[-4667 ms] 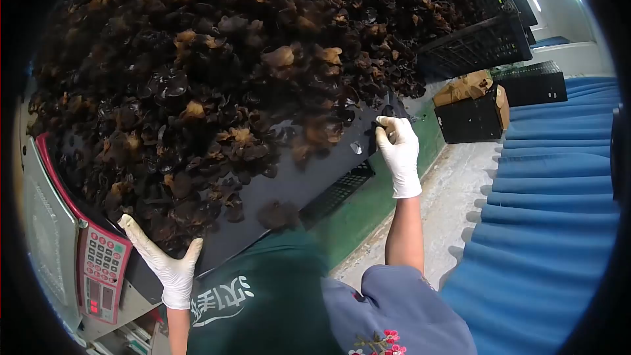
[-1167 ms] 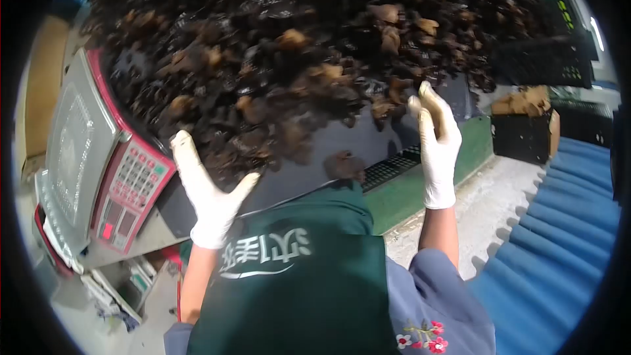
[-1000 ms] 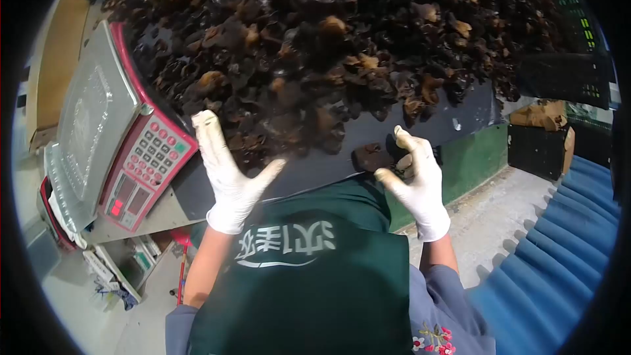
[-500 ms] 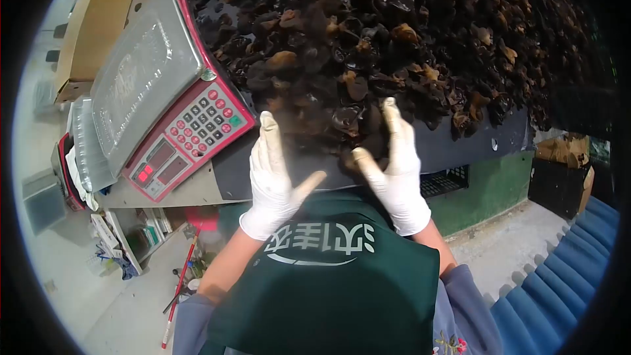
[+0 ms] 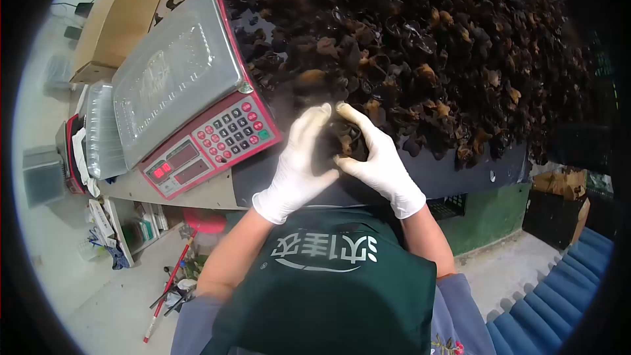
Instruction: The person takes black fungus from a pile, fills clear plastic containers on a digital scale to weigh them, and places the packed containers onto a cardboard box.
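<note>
A large heap of dark brown wood ear mushrooms (image 5: 420,46) covers the table in front of me. Both my hands wear white gloves and are cupped towards each other at the heap's near edge. My left hand (image 5: 299,164) has its thumb apart from its fingers. My right hand (image 5: 381,161) curves with fingers and thumb apart beside a few mushroom pieces (image 5: 346,139) lying in the gap between the hands. Neither hand shows a firm grip. To the left stands a red digital scale (image 5: 210,148) with a clear plastic lid or tray (image 5: 174,72) on its platform.
Stacked clear plastic containers (image 5: 105,131) and a cardboard box (image 5: 125,13) sit left of the scale. The dark tabletop edge (image 5: 447,174) runs before me. Blue corrugated material (image 5: 565,289) lies at lower right. A red-handled stick (image 5: 169,286) leans at lower left.
My hands have come closer together, fingertips now nearly meeting around the mushroom pieces. The view has shifted slightly, so the scale appears further right.
</note>
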